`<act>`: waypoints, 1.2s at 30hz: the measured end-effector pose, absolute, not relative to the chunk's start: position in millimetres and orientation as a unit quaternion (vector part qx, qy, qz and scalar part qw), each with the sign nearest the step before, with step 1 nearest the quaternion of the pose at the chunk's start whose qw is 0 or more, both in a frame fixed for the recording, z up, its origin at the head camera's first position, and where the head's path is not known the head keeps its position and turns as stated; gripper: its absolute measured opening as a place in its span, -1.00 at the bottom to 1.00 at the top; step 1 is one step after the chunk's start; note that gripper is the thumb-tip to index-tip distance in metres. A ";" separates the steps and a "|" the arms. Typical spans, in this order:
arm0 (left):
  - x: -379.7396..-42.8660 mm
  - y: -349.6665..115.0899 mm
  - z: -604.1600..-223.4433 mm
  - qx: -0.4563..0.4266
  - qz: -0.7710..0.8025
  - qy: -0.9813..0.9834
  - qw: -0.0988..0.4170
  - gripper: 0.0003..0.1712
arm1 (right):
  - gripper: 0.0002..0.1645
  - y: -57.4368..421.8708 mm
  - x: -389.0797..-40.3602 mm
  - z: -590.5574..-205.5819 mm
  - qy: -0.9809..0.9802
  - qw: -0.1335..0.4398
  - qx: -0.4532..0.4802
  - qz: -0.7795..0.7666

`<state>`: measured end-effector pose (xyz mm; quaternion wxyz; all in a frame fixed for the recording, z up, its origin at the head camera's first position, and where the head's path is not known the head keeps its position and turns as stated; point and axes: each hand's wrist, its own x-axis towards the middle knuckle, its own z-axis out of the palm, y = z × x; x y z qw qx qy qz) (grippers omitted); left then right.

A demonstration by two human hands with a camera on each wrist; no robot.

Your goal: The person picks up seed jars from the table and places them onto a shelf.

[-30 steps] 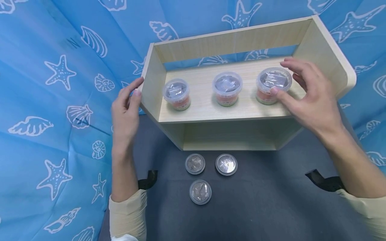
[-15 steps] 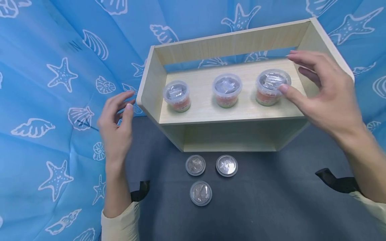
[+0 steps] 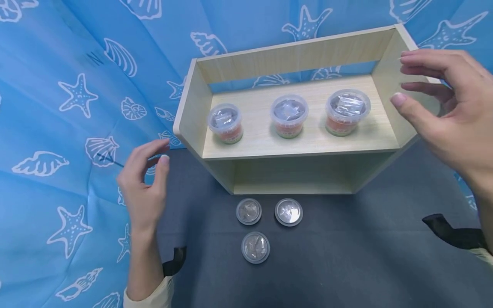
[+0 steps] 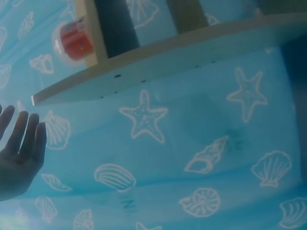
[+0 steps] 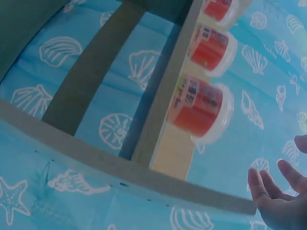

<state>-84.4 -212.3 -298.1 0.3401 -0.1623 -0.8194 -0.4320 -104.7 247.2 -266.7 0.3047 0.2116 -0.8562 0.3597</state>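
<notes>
On the upper board of a pale wooden shelf (image 3: 308, 147) three lidded plastic tubs stand in a row: a left tub (image 3: 225, 123), a middle tub (image 3: 289, 115) and a right tub (image 3: 347, 112). The right wrist view shows their red-orange sides, the nearest tub (image 5: 199, 108) being largest. My right hand (image 3: 458, 100) is in the air by the shelf's right side, fingers loosely bent and holding nothing. Left of the shelf hovers my left hand (image 3: 144, 186), also holding nothing, thumb and fingers apart. In the left wrist view the left hand (image 4: 21, 153) is partly cut off.
Several round clear lids or shallow tubs lie before the shelf on the dark tabletop (image 3: 327, 256): a left one (image 3: 248, 211), a right one (image 3: 289, 212) and a front one (image 3: 256, 247). Blue seashell cloth (image 3: 77, 171) hangs behind and to the left.
My right hand has let go of the right tub and drawn away to the right. The left hand has left the shelf's left side, moving left and down. The tubs stay put.
</notes>
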 end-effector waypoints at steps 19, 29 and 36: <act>-55.0 -197.6 -350.9 -0.275 -0.461 -0.801 0.265 -0.66 | -0.50 286.2 -111.5 -285.5 -0.846 0.298 0.071 0.437; -48.5 -186.3 -382.4 -0.322 -0.491 -0.779 0.220 -0.66 | -0.48 286.7 -104.2 -287.3 -0.847 0.213 0.016 0.486; -48.6 -188.5 -419.4 -0.356 -0.512 -0.758 0.190 -0.57 | -0.47 289.5 -102.9 -290.6 -0.853 0.162 0.015 0.496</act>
